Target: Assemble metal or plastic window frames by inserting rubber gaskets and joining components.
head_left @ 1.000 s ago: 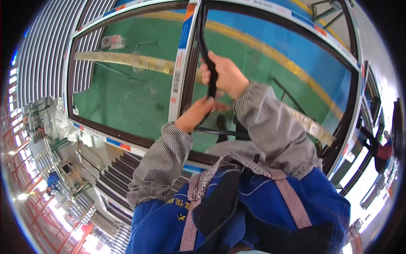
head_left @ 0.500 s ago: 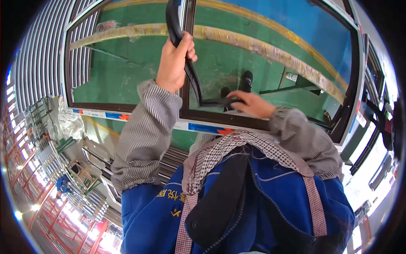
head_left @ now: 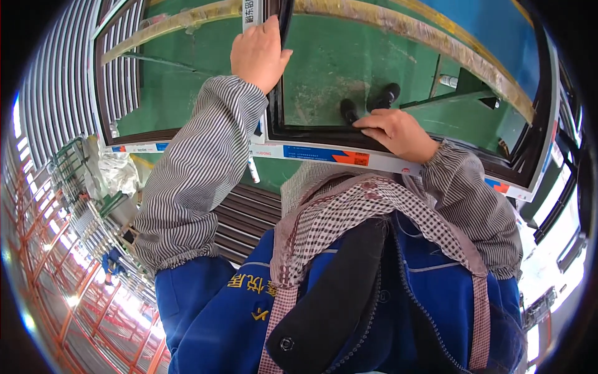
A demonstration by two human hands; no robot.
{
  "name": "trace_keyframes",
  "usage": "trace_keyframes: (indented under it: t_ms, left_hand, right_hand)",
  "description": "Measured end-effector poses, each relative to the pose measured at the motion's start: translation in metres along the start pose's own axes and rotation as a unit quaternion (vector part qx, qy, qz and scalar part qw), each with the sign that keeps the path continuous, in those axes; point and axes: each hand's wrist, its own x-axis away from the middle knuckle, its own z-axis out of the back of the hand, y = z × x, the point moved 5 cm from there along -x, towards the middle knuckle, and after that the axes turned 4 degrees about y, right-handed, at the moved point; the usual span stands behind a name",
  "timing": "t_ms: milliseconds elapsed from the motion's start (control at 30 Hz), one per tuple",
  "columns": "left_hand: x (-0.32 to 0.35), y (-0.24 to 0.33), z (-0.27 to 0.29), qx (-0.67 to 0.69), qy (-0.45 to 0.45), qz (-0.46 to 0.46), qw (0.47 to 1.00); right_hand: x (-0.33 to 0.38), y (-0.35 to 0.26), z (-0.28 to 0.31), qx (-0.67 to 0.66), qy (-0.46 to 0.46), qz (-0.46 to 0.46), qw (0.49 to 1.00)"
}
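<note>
A large window frame with dark brown inner edges lies flat before me, with see-through glass panes on both sides of its middle bar. A black rubber strip runs down the right side of that bar and along the lower edge of the right pane. My left hand is closed at the bar, its thumb against the strip; its fingertips are partly hidden. My right hand has its fingers pressed together on the strip at the lower edge, the thumb beneath them.
Under the glass, a tape-wrapped bar crosses above a green floor; my black shoes show through. Long metal profiles lie at the left, near crumpled plastic sheeting. Another person is far off at lower left.
The hanging strip, loose and bent between my hands before, now lies along the frame's bar and lower edge. My left hand has moved up slightly, my right hand rightward along the edge.
</note>
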Motion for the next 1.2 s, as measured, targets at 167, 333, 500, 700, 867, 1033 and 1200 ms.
trace_keyframes:
  t_ms: [167,333,500,700,867,1033,1200]
  left_hand:
    - [-0.003,0.001,-0.002,-0.040,-0.074,0.058,0.995]
    - [-0.002,0.001,0.009,-0.021,-0.002,0.050,0.999]
    - [0.035,0.050,0.001,0.114,-0.144,-0.241,0.953]
    - [0.091,0.048,-0.012,0.221,-0.387,-0.165,0.880]
    - [0.093,0.049,-0.006,0.229,-0.372,-0.148,0.887]
    - [0.094,0.058,-0.005,0.186,-0.321,-0.194,0.908]
    - [0.092,0.051,-0.006,0.201,-0.330,-0.173,0.906]
  right_hand:
    - [-0.010,0.023,-0.005,-0.151,-0.077,-0.072,0.983]
    - [-0.015,0.022,-0.012,-0.138,-0.125,-0.062,0.981]
    - [-0.008,0.017,-0.013,-0.161,-0.106,-0.089,0.977]
    - [0.004,0.015,-0.018,-0.054,-0.040,-0.103,0.992]
    - [0.007,0.012,-0.018,-0.075,-0.030,-0.086,0.993]
    - [0.008,-0.006,-0.017,0.030,0.015,-0.035,0.999]
    - [0.005,0.005,-0.023,0.038,-0.013,-0.055,0.998]
